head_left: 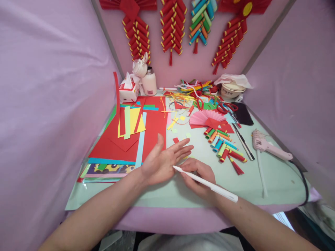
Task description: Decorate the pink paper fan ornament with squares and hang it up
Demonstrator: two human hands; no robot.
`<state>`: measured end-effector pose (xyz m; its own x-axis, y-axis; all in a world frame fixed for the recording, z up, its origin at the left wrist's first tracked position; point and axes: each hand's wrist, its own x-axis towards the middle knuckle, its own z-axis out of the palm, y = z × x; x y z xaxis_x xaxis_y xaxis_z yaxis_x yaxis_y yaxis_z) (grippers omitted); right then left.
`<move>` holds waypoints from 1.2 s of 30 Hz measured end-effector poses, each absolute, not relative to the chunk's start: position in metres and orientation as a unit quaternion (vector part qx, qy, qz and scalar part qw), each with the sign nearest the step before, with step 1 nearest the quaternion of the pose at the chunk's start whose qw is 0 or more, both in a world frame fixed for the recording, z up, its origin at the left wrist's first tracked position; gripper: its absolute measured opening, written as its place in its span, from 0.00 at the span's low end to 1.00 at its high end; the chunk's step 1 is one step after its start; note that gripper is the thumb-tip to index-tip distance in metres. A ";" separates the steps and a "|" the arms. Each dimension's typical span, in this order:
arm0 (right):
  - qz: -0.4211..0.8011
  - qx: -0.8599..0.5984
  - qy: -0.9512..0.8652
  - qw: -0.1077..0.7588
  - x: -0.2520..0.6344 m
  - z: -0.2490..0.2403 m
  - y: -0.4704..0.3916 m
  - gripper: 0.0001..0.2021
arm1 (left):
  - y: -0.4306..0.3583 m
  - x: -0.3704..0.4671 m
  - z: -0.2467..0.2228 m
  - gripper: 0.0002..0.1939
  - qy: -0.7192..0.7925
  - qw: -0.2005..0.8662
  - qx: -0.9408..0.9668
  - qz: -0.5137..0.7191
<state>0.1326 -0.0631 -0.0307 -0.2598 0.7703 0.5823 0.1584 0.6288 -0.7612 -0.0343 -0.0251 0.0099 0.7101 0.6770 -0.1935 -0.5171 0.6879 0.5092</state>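
Note:
My left hand [162,164] lies palm up above the front of the table, its fingers stretched out and holding nothing. In my right hand [200,174] is a slim white pen [206,182], gripped as for writing. The pen's tip points at my left palm, close to it or touching; I cannot tell which. Beyond my right hand lies a paper firecracker string [222,144] of coloured rolled tubes, with a pink folded fan [206,118] at its top and a red tassel [237,166] at its lower end.
Coloured paper sheets [154,139] cover the table's left side. A glue gun [270,146], a craft knife [243,141], scissors [227,108] and a black phone [243,113] lie on the right. A tissue box [128,91], a bottle [149,83] and a lidded bowl [231,90] stand at the back.

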 end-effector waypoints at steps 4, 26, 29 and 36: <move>0.291 -0.320 -0.736 0.520 0.132 -0.030 -0.063 0.05 | -0.025 -0.034 0.010 0.46 0.186 0.900 0.214 0.330; 0.301 -0.313 -0.733 0.523 0.134 -0.032 -0.063 0.07 | -0.025 -0.035 0.010 0.46 0.187 0.899 0.225 0.325; 0.301 -0.315 -0.731 0.525 0.134 -0.032 -0.063 0.07 | -0.024 -0.035 0.009 0.46 0.182 0.900 0.229 0.323; 0.302 -0.309 -0.736 0.522 0.134 -0.031 -0.063 0.08 | -0.024 -0.036 0.008 0.45 0.179 0.898 0.237 0.324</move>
<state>0.1337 -0.0631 -0.0313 -0.2655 0.7693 0.5811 0.1391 0.6270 -0.7665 -0.0355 -0.0237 0.0083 0.7259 0.6672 -0.1673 -0.4978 0.6775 0.5415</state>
